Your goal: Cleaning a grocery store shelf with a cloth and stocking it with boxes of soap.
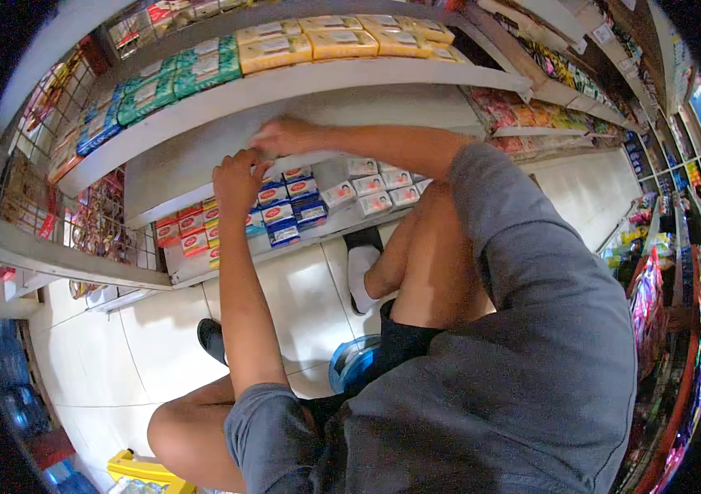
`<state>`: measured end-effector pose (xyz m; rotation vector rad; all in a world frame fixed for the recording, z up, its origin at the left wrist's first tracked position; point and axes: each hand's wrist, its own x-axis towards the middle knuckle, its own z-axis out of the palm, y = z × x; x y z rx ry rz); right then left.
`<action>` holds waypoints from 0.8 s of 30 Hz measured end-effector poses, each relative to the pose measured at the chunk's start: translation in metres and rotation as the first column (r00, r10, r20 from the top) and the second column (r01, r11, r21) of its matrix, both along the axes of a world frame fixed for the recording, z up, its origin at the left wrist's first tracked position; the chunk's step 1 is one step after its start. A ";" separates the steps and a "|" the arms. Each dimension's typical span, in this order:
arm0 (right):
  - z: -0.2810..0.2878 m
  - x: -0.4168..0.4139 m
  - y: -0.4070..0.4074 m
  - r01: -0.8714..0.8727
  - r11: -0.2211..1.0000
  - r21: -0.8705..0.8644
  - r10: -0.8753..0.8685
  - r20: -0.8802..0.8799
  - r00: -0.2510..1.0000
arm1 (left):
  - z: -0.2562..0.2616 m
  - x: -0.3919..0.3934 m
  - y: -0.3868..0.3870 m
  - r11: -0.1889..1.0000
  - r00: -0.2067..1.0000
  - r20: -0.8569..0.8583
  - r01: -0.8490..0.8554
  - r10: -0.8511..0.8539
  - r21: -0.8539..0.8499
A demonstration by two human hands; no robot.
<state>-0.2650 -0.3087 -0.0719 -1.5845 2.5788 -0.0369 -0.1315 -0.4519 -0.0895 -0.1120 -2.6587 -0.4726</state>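
Over the front edge of the middle white shelf (375,111), my left hand (238,179) and my right hand (282,136) meet at the fingertips. The right hand is blurred, and whether anything sits between the fingers is hidden. Just below them, small soap boxes are stacked on the bottom shelf (252,238). Red boxes (193,231) stand at the left, partly behind my left forearm. Blue-and-white boxes (282,213) are in the middle. White boxes (381,188) with a pink print stand farther right, near my knee.
Above, a shelf (301,77) carries green packs (193,71) and yellow packs (341,43). Wire mesh (36,142) borders the left. Hanging sachets (650,296) line the right. A round blue plastic object (353,364) is under me on the tiled floor (159,333); a yellow plastic frame (147,472) is behind.
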 end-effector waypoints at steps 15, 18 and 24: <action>0.028 -0.067 0.162 0.318 0.934 0.164 -0.312 -0.062 0.948 | -0.025 0.068 -0.115 0.727 0.615 -0.389 -0.551 0.686 0.411; 0.045 -0.031 0.116 0.467 0.884 0.019 -0.467 -0.033 0.884 | -0.055 0.077 -0.154 0.313 0.358 -0.135 -0.506 0.924 0.804; 0.048 0.074 -0.079 -0.476 0.821 -0.315 0.437 -0.189 0.879 | -0.091 0.070 -0.172 -0.323 0.718 -0.025 0.343 0.695 0.882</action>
